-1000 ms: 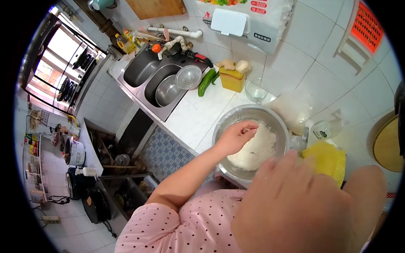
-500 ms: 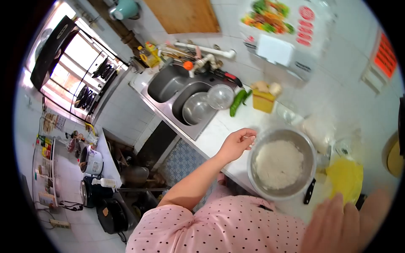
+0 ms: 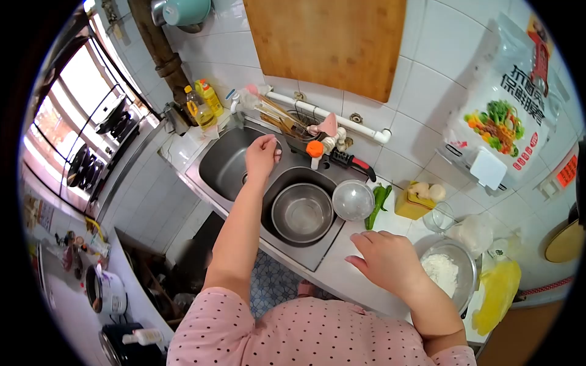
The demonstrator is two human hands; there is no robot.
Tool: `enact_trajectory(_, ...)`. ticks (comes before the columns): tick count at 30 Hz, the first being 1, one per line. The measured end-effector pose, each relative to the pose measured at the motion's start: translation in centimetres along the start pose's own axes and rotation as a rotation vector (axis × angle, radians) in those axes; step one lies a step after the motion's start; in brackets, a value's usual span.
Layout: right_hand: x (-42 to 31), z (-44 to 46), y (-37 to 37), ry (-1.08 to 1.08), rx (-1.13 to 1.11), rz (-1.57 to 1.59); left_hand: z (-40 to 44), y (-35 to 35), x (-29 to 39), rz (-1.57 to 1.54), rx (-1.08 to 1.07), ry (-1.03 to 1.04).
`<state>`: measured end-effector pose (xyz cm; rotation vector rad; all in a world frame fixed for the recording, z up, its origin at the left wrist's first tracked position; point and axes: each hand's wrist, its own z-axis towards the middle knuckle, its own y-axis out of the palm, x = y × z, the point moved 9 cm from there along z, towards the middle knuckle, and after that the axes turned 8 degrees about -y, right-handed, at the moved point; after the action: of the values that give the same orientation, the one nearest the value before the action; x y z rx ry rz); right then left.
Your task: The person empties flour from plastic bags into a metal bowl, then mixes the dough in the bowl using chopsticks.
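Note:
My left hand (image 3: 262, 160) hangs over the double sink (image 3: 207, 174), near its divider. Its fingers are curled closed, and I see nothing in them. Over the white counter, my right hand (image 3: 386, 259) has its fingers loosely stretched and holds nothing. Right beside that wrist is a metal bowl (image 3: 469, 280) with white flour (image 3: 441, 271) in it, partly hidden by my arm. A metal basin (image 3: 303, 213) sits in the right-hand sink basin. A clear round bowl (image 3: 353, 200) rests at the sink's edge, beside green peppers (image 3: 379, 204).
An orange-topped faucet (image 3: 315, 150) and a black-and-red tool (image 3: 354, 163) are behind the sink. Further right are a yellow box (image 3: 413, 202), a glass (image 3: 439, 218) and a yellow bag (image 3: 497, 296). Oil bottles (image 3: 201, 110) stand in the left corner; a wooden board (image 3: 326, 46) hangs above.
The view has swung toward the sink. My left hand has moved from beside the flour bowl to over the sink. My right hand, blurred at lower right before, is now over the counter.

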<state>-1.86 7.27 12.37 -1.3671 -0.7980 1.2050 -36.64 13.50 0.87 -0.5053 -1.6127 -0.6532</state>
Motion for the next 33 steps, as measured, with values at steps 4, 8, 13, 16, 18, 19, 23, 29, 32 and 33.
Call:
enact_trajectory(4, -0.4, 3.7, 1.7, 0.081, -0.013, 0.004, 5.0, 1.3, 0.5, 0.238, -0.033, 0.214)
enact_trajectory(8, -0.2, 4.6, 2.6, 0.140, 0.011, 0.021, 7.5, 2.4, -0.1, 0.340, 0.013, 0.182)
enact_trajectory(13, 0.7, 3.5, 4.5, 0.194, 0.007, 0.076, 5.3, 2.6, 4.7, 0.655, 0.116, 0.550)
enact_trajectory(16, 2.4, 1.2, 5.4, 0.300, 0.039, 0.107, 1.0, 2.2, 9.7, 0.923, 0.225, 0.689)
enact_trajectory(18, 3.3, -0.8, 5.2, 0.337, 0.142, 0.144, -4.7, 2.8, 13.3, 0.660, 0.056, 0.892)
enact_trajectory(19, 3.6, -1.6, 4.7, 0.338, 0.230, 0.169, -7.7, 3.4, 15.2, 0.695, 0.044, 1.004)
enact_trajectory(23, 4.4, -4.6, 3.5, 0.286, 0.547, 0.316, -18.0, 7.3, 18.8, 0.811, -0.117, 1.152)
enact_trajectory(29, 4.3, -12.1, 0.9, 0.260, 0.929, 0.411, -34.2, 20.4, 13.5, 0.624, -0.903, 1.022)
enact_trajectory(32, 7.6, -17.6, 3.8, 0.355, 0.896, 0.594, -38.5, 26.3, 9.3, 0.514, -1.050, 0.901)
enact_trajectory(33, 9.1, -20.1, 5.0, 0.479, 0.945, 0.560, -39.7, 27.5, 7.4, 0.478, -1.133, 0.749)
